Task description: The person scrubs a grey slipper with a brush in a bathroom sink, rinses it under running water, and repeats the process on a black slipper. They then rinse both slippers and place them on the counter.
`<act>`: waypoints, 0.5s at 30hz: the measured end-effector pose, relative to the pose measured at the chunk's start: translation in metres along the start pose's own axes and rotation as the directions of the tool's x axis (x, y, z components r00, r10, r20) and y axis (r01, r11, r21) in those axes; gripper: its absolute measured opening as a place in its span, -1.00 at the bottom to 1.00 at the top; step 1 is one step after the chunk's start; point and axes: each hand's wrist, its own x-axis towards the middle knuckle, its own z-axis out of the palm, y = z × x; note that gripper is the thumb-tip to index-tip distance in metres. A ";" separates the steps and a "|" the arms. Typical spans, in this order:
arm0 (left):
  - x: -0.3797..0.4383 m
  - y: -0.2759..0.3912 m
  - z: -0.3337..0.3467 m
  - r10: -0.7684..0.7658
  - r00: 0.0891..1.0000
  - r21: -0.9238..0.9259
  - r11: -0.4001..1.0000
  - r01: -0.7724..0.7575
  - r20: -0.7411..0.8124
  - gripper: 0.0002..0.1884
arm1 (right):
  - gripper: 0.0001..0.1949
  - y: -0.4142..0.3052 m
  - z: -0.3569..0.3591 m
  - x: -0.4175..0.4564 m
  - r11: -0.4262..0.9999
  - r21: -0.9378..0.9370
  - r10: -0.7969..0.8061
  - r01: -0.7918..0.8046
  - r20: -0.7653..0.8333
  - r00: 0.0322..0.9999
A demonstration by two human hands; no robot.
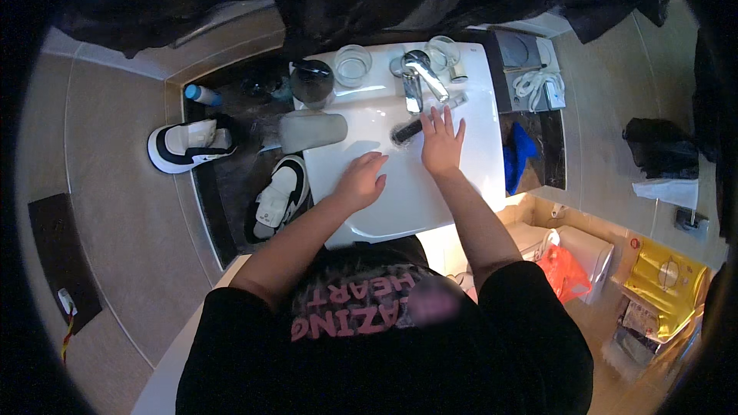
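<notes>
Over the white washbasin (398,207), my right hand (443,147) has its fingers spread below the chrome faucet (421,78). Under its fingertips lies a brush (409,130) with dark bristles, slanting across the drain; whether the hand touches it I cannot tell. My left hand (362,183) hovers over the basin's left part, thumb apart from the fingers, holding nothing. A pale grey insole-like pad (314,131) rests across the left rim. One white and black shoe (281,193) sits just left of the basin, and another shoe (190,144) is farther left on the dark counter's edge.
A glass cup (353,65) and a dark round container (312,83) stand at the back left. White shoelaces (539,89) lie on a grey box at right, with a blue cloth (519,155) nearer. A blue-capped bottle (203,95) lies far left. Below right is a red plastic bag (564,274).
</notes>
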 end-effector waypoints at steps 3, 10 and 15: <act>0.006 0.001 0.019 -0.044 0.996 -0.024 0.999 0.046 0.078 -0.54 | -0.59 0.013 -0.011 -0.003 0.997 -0.068 -0.001 0.020 0.270 0.963; 0.009 0.003 0.041 -0.083 0.983 -0.018 0.996 0.087 0.161 -0.54 | -0.67 0.035 0.002 -0.008 0.996 0.010 -0.092 0.092 0.122 0.988; 0.011 0.014 0.042 -0.198 0.974 0.001 0.980 0.199 0.108 -0.54 | -0.72 0.034 -0.005 -0.002 0.996 0.091 -0.021 -0.023 0.450 0.893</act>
